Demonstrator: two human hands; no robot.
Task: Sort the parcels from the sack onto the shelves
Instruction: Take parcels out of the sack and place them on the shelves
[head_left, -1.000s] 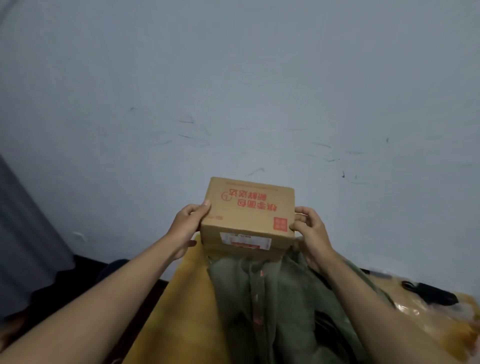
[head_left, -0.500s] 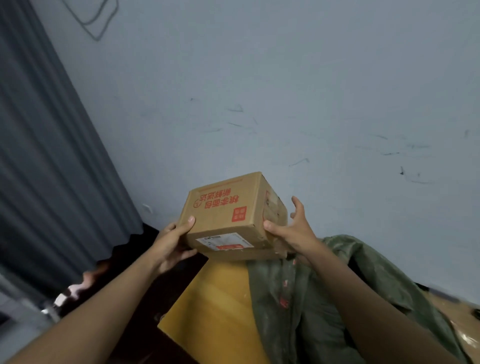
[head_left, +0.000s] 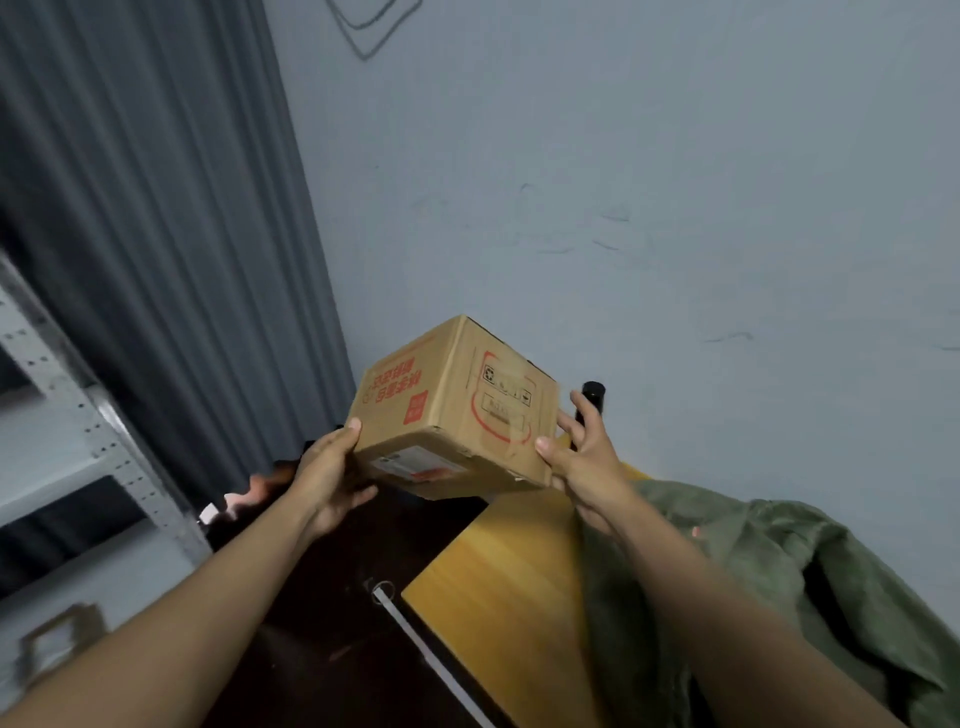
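The grey shelving (head_left: 78, 431) is cut off at the left edge, the green sack (head_left: 753, 587) covers the surface's (head_left: 498, 577) right side, and the cardboard parcel (head_left: 457, 410), print blurred, hangs above its far corner, gripped between left hand (head_left: 327, 478) and right hand (head_left: 582, 457).

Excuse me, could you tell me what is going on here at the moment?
A person is holding a cardboard parcel in the air between both hands: the left hand grips its lower left corner and the right hand its right side. The green sack lies on the yellow table at the right. Grey metal shelves stand at the left.
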